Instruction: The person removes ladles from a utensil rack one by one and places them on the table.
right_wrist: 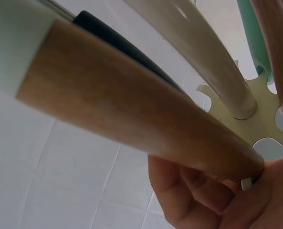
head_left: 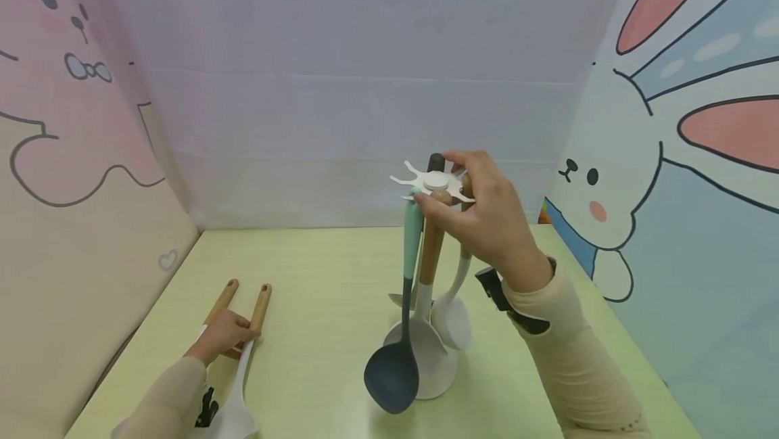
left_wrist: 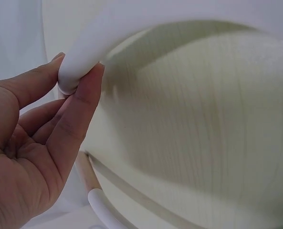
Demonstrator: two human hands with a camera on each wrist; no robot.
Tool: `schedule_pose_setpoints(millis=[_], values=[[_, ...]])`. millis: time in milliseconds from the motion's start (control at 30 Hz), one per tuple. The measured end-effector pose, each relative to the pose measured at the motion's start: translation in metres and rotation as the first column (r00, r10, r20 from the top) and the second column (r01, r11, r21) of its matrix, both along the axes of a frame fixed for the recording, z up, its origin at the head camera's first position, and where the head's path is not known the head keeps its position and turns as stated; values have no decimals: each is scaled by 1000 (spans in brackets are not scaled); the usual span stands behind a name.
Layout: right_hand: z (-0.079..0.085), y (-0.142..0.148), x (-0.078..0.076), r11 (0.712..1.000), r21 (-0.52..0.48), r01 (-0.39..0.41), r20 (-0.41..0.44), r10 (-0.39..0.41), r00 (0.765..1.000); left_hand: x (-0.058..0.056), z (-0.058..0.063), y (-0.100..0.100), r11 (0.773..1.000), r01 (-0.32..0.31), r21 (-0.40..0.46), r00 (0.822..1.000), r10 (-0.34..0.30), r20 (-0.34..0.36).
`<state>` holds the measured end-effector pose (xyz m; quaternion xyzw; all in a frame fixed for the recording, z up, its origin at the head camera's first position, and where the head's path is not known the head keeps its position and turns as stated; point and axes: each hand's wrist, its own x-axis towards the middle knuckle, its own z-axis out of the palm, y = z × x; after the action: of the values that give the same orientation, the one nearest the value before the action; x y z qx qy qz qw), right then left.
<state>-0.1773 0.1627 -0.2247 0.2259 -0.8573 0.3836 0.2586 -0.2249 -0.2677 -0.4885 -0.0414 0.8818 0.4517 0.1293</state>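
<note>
My left hand [head_left: 222, 336] pinches the white neck of a wooden-handled kitchen utensil [head_left: 262, 304] between thumb and finger, just below the wood. Its broad white head is cut off by the lower edge of the head view, so its exact kind cannot be told. At the top of a white utensil stand [head_left: 435, 182], my right hand [head_left: 487, 202] grips the hooked disc, thumb beside a green handle [head_left: 412, 236]. That handle belongs to a dark ladle [head_left: 392, 378] hanging in front. Curled fingers [right_wrist: 179, 191] show behind a wooden handle [right_wrist: 146, 105] in the right wrist view.
Another wooden-handled utensil [head_left: 224, 297] lies left of the pinched one. A white ladle [head_left: 452, 324] and other utensils hang on the stand, around its white round base [head_left: 439, 381]. The pale table [head_left: 316, 304] meets a back wall [head_left: 365, 114] and printed side walls.
</note>
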Motion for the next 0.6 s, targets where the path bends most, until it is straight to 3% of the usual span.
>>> schedule_pose_setpoints(millis=[367,600], values=[[1,11,2,998,52,-31,45,29,999,-2,3,4,1000,7,-30,1000,-6,14],[4,31,-6,981,-13,-192,41,192,980,0,5,5,999,23,-44,999,-21,32]])
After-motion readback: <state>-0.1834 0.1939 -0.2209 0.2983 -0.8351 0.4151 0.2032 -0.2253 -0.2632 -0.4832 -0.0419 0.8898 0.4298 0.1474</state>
